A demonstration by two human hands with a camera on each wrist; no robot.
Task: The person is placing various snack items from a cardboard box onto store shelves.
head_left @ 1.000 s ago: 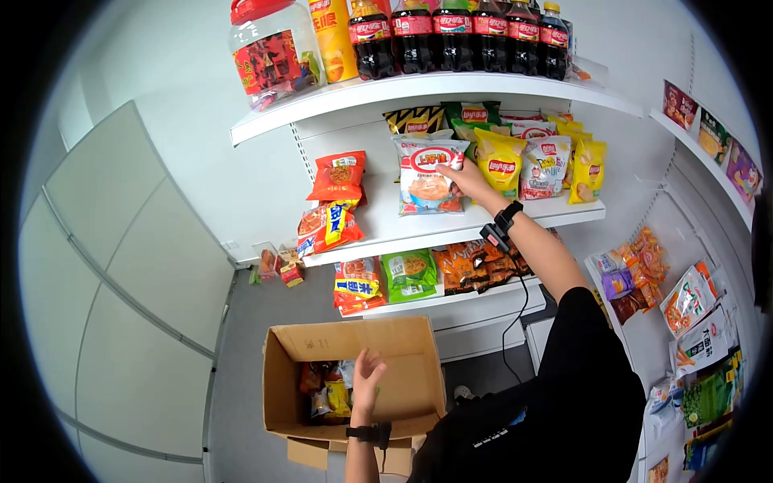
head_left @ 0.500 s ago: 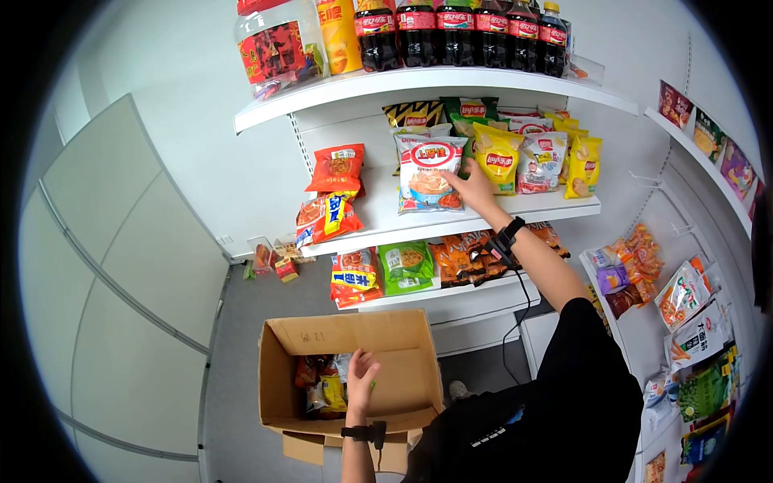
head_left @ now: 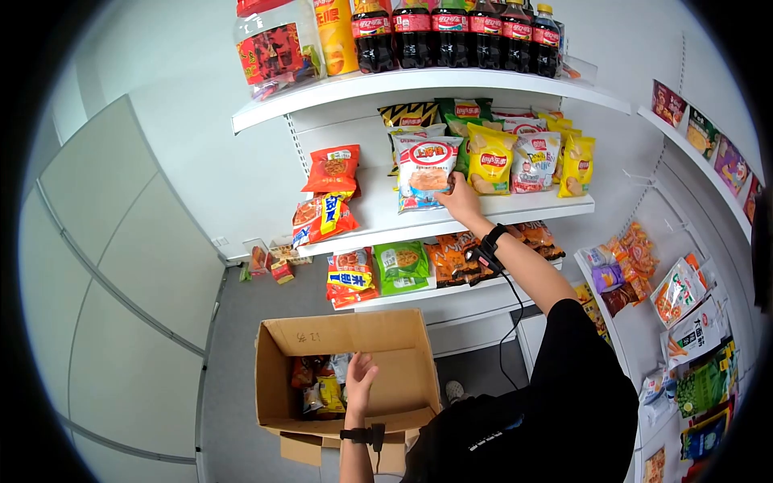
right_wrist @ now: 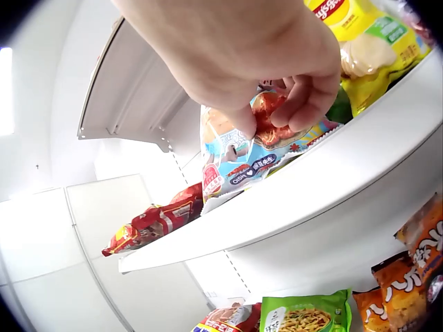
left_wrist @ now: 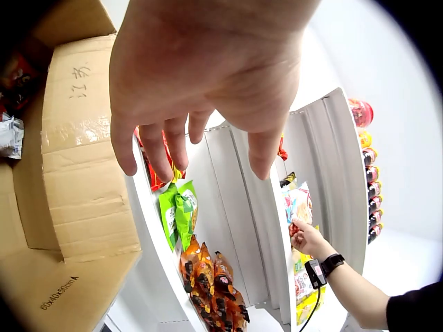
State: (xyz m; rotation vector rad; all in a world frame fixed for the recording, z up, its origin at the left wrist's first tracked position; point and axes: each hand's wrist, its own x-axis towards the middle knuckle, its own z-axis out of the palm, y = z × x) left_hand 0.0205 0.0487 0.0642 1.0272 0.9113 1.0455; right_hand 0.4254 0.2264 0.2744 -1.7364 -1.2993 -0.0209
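Observation:
A white and blue snack bag (head_left: 427, 165) with a red logo stands at the front of the middle shelf. My right hand (head_left: 460, 201) is at its lower right corner, and in the right wrist view the thumb and curled fingers (right_wrist: 302, 104) pinch the front of the bag (right_wrist: 242, 162). Over the open cardboard box (head_left: 346, 326) hangs my left hand (head_left: 359, 390), holding nothing. Its fingers (left_wrist: 154, 155) are spread and relaxed in the left wrist view. Several snack packets (head_left: 328, 396) lie inside the box.
Yellow chip bags (head_left: 490, 159) stand right of the pinched bag, red noodle packs (head_left: 332, 171) to its left. Cola bottles (head_left: 415, 40) line the top shelf. Below are a green pack (head_left: 402, 266) and orange snack bags (head_left: 452, 259). A side rack (head_left: 600, 282) stands at right.
My right hand has slid from the upper right of the white and blue bag down to its lower right corner. The left hand stays over the box.

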